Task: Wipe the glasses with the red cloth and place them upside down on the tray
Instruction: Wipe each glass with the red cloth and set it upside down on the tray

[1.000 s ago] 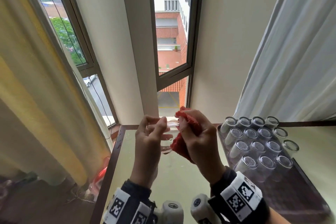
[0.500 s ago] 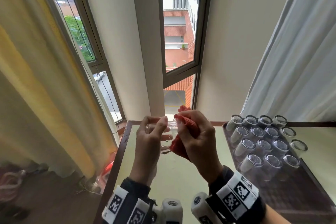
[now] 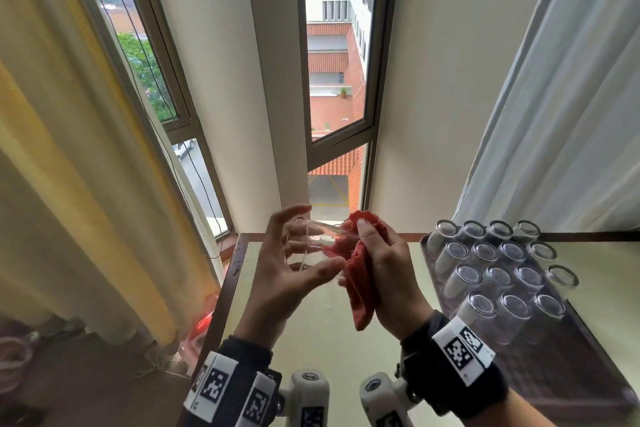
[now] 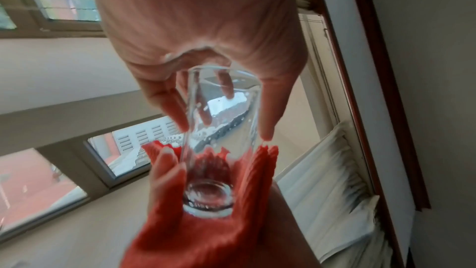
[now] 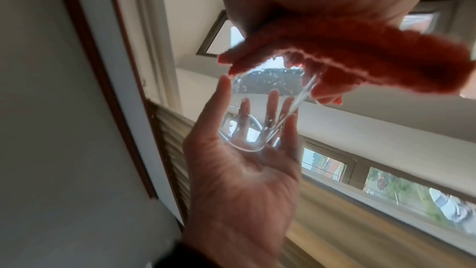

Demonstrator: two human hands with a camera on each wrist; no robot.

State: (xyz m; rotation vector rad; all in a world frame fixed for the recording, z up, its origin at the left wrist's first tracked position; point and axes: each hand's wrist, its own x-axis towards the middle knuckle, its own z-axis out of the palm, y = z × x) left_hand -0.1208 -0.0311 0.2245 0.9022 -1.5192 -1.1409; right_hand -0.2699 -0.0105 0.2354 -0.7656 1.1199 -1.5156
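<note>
A clear glass (image 3: 313, 246) lies sideways in the air above the table's far left part. My left hand (image 3: 320, 237) holds its rim end loosely between thumb and spread fingers. My right hand (image 3: 374, 253) grips the red cloth (image 3: 360, 288), which is wrapped round the glass's base end. In the left wrist view the glass (image 4: 221, 129) points away, its thick base sunk in the cloth (image 4: 185, 237). The right wrist view shows the glass (image 5: 257, 113) against the left hand's fingers (image 5: 244, 113) and the cloth (image 5: 373, 62) bunched over its base.
A dark tray (image 3: 595, 374) on the right carries several glasses (image 3: 495, 270) standing upside down in rows. The pale table (image 3: 311, 340) has a brown edge at left. Behind it are a partly open window (image 3: 339, 114) and curtains (image 3: 52, 184) on both sides.
My left hand has turned palm-up and its fingers have spread from a tighter grip on the glass. The right hand with the cloth has shifted along the glass toward its base.
</note>
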